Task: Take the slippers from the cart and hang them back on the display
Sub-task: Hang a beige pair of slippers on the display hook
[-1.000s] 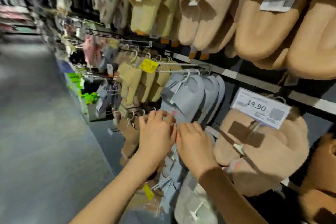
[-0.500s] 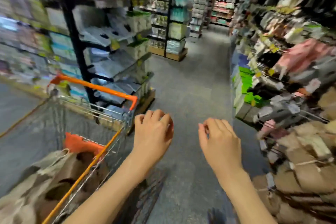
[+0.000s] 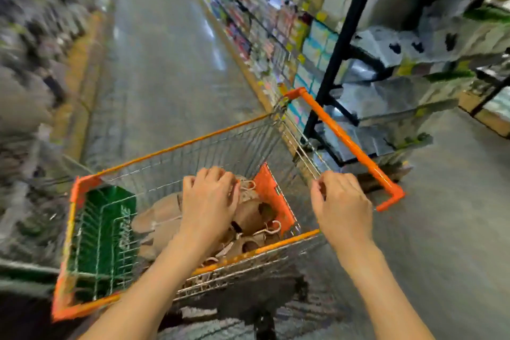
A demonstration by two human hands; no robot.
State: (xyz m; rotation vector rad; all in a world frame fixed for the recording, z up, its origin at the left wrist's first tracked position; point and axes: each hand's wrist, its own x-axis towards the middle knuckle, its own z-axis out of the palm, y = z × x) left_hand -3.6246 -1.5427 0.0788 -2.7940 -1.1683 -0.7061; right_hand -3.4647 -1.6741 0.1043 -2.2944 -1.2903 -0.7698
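Several brown fuzzy slippers (image 3: 157, 218) with white hanger hooks (image 3: 271, 228) lie piled in a wire shopping cart (image 3: 176, 146) with orange rims. My left hand (image 3: 209, 199) reaches down into the cart, right above the pile, with its fingers loosely curled; I see nothing gripped in it. My right hand (image 3: 340, 201) hovers over the cart's right corner, fingers loosely curled and holding nothing. Motion blur keeps me from making out the slipper display.
The cart's orange handle (image 3: 345, 141) juts out to the right, with an orange flap (image 3: 271, 199) inside and a green panel (image 3: 107, 229) at the left end. Black shelving with packaged goods (image 3: 386, 50) stands right. Blurred racks (image 3: 27, 63) line the left. Grey aisle floor (image 3: 165, 63) stretches ahead.
My view has swung from the slipper display round to the cart. Both hands left the hanging grey slippers, holding nothing, and now the left one reaches into the cart.
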